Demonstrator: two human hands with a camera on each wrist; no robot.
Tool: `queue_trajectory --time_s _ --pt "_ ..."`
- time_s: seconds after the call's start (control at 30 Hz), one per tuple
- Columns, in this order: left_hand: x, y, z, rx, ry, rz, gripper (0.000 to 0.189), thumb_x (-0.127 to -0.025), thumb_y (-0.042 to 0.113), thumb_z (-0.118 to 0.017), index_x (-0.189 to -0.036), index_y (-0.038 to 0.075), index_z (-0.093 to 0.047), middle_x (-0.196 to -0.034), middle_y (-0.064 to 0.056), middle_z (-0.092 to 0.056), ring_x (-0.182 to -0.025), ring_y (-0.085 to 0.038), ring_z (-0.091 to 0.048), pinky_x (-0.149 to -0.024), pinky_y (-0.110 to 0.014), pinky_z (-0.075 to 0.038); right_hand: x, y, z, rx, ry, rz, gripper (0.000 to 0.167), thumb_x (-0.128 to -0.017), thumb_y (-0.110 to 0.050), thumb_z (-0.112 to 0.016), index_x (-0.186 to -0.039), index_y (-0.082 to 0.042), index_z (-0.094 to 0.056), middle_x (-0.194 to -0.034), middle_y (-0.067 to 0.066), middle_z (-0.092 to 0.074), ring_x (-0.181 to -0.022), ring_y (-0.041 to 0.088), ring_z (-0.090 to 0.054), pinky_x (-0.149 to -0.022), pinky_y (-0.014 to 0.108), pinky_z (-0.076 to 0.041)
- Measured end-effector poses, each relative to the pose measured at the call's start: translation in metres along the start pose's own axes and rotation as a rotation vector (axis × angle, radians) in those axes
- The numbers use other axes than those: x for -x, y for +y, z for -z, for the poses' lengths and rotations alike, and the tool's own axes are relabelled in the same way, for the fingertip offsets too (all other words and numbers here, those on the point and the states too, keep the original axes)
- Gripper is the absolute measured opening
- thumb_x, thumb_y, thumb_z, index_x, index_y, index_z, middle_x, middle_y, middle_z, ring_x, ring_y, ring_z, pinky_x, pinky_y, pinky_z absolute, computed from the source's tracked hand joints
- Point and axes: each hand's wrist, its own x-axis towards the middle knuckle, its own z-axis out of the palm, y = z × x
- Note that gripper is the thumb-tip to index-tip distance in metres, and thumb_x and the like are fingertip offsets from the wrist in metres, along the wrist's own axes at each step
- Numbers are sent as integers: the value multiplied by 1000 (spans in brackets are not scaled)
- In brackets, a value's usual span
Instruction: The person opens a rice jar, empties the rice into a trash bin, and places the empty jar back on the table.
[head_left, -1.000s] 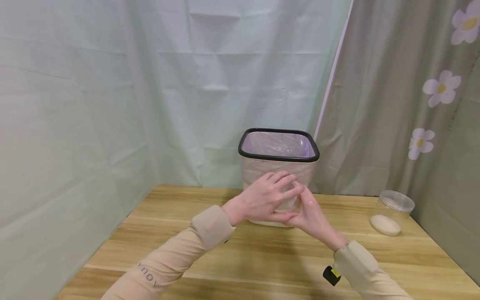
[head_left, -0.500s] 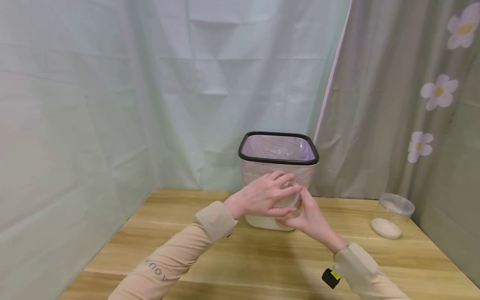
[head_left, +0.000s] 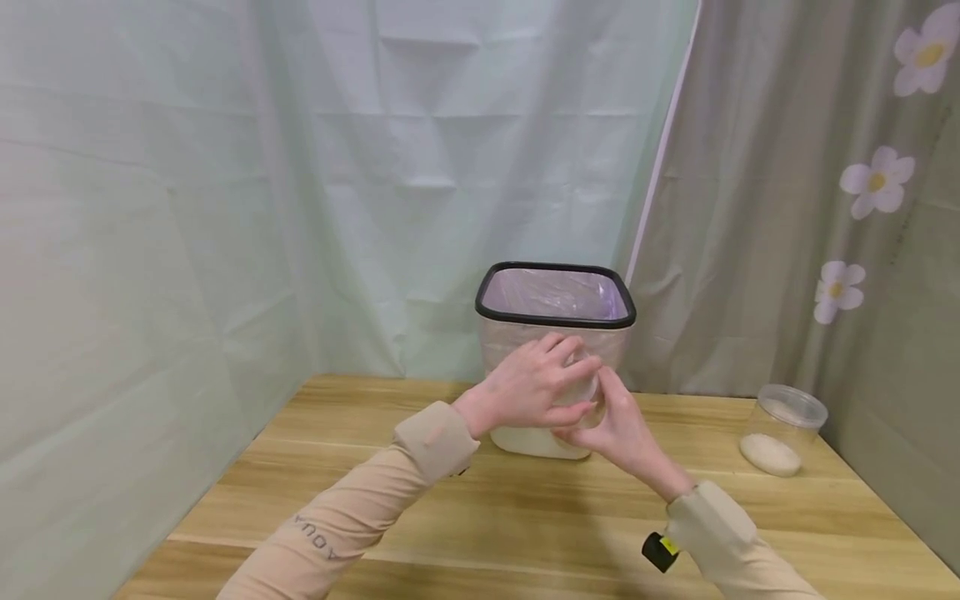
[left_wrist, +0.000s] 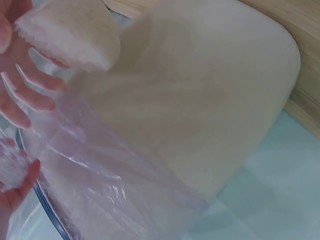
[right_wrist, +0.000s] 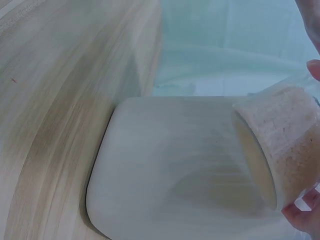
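Note:
Between my hands, in the head view, is a clear plastic jar (head_left: 581,392), held tilted in front of the bin. White grains that look like rice fill part of the jar (right_wrist: 282,142) in the right wrist view. My left hand (head_left: 531,385) grips its round lid end from above, fingers spread around the rim. My right hand (head_left: 621,429) holds the jar's body from the right side, thumb and fingers curled round it. Part of the jar is hidden behind my fingers. The left wrist view shows the grains (left_wrist: 75,37) gathered on one side.
Behind the hands stands a pale bin (head_left: 536,443) with a black rim (head_left: 555,321) and a translucent liner (head_left: 555,292). A second clear jar (head_left: 783,429) with white grains stands at the right of the wooden table (head_left: 480,533). Curtains hang behind and at both sides.
My left fingers have shifted slightly round the jar's lid end, and the hands have risen a little over the last half second. The jar stays held before the bin.

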Motion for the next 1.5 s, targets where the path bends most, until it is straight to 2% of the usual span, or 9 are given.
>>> queue_trajectory --time_s 0.17,0.4,0.57,0.8,0.9,1.13,1.33,1.43,1.5 --pt "-1 7 -4 -32 16 134 42 -84 41 -50 -110 10 -55 -100 -12 -50 -78 -23 -47 -53 -27 -44 -1 1 -2 44 30 23 86 -56 -23 -85 -126 2 -42 -114 13 -50 -95 24 -50 -75 41 -44" --pt "-3 16 -3 -86 15 298 37 -85 41 -45 -104 11 -54 -88 -10 -48 -64 -20 -43 -39 -23 -37 -3 0 -4 38 29 -4 91 -57 -22 -86 -131 0 -39 -123 16 -46 -102 27 -47 -79 45 -43" --pt "-5 21 -2 -119 2 399 37 -85 43 -44 -102 11 -54 -88 -10 -49 -64 -20 -45 -37 -24 -37 -3 -2 -6 35 35 -6 91 -56 -22 -86 -130 0 -40 -121 16 -47 -103 27 -46 -78 44 -43" --pt "-12 29 1 -117 -88 595 36 -85 43 -45 -102 12 -54 -95 -11 -51 -73 -25 -48 -42 -31 -41 -6 -3 -9 55 59 27 87 -55 -21 -84 -127 3 -41 -117 19 -49 -103 29 -47 -80 44 -42" --pt "-15 32 2 -99 -126 672 38 -86 44 -43 -105 12 -55 -98 -12 -51 -76 -26 -47 -42 -33 -42 -6 -6 -9 55 53 10 87 -55 -19 -83 -127 5 -41 -118 21 -48 -105 32 -45 -82 47 -40" --pt "-20 37 4 -40 -211 813 41 -88 45 -40 -107 11 -53 -93 -12 -49 -74 -27 -47 -45 -34 -41 -3 -8 -10 89 26 -34 88 -56 -22 -83 -127 6 -40 -122 22 -46 -107 34 -44 -84 48 -39" --pt "-23 40 6 -1 -301 891 43 -90 46 -36 -109 11 -51 -92 -13 -47 -76 -29 -48 -47 -35 -42 -1 -8 -11 149 32 -12 87 -56 -26 -83 -125 5 -42 -120 21 -48 -106 33 -44 -81 49 -41" --pt "-23 39 9 33 -329 908 42 -90 46 -35 -106 10 -51 -91 -14 -46 -75 -29 -48 -48 -36 -42 -1 -7 -11 169 36 8 87 -55 -28 -84 -125 4 -43 -119 20 -48 -105 32 -45 -79 48 -42" --pt "-23 38 11 60 -356 910 47 -90 49 -34 -110 10 -50 -96 -15 -47 -78 -30 -49 -51 -37 -43 -1 -7 -11 175 32 16 88 -54 -28 -84 -124 5 -42 -116 19 -49 -103 32 -46 -78 48 -42"
